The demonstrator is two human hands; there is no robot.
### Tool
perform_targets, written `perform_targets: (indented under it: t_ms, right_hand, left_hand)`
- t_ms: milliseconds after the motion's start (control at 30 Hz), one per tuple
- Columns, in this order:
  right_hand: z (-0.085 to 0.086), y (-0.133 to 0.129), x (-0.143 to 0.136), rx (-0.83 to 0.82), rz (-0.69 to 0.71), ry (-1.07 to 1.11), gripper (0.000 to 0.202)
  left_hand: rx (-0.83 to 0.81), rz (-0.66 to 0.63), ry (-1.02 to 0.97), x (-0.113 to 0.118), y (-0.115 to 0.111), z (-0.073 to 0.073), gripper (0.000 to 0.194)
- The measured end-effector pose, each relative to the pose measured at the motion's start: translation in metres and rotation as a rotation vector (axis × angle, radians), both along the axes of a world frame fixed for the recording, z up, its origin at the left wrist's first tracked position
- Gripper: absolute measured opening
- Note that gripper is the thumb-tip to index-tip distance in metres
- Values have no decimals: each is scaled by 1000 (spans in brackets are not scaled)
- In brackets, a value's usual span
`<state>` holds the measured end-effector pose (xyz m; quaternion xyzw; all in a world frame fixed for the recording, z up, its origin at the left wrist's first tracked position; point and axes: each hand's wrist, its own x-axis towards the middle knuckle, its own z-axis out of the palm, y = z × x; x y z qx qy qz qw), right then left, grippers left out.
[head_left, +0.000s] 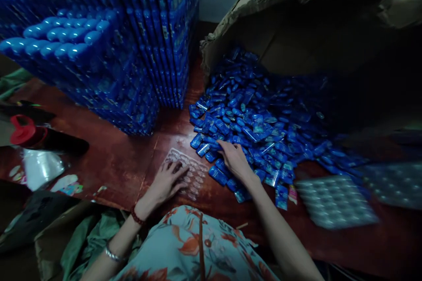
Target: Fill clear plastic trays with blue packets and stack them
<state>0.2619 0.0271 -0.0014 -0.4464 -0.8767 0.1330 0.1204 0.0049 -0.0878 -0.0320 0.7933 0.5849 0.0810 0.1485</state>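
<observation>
Hands two: left hand (168,180) spread over clear blister tray (197,174); right hand (235,158) bent over blue-wrapped packets (260,125), cannot tell if pinching one. Packets lie ahead and right of right hand, which is nearer; nearest packet slants away leftward. Tray long axis unclear, partly covered. Counts: one tray under left hand, two grey cavity trays (336,202) farther right, one red-lidded bottle (62,140) far left, packets too many.

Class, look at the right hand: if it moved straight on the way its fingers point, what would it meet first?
The right hand would probably first meet the blue packets just ahead of it; depth is unclear, so it may already be touching one.
</observation>
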Motion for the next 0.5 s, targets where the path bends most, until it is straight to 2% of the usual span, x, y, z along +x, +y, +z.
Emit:
perform_targets:
  t_ms: [100,200,333,500]
  right_hand:
    - [12,-16,3,-103,-65,130,27]
    - [19,-33,-1,-164,8,95,23]
    - [17,-52,-14,-88,41,-24,27]
    - [16,-70,-28,-100,31,-180,27]
  left_hand:
    - [34,61,37,31,-23,-7,54]
    - [100,55,26,52,-31,-13,53]
    - [146,-92,-84,55,-24,-24,53]
    - [222,-93,-231,50,-19,-35,58]
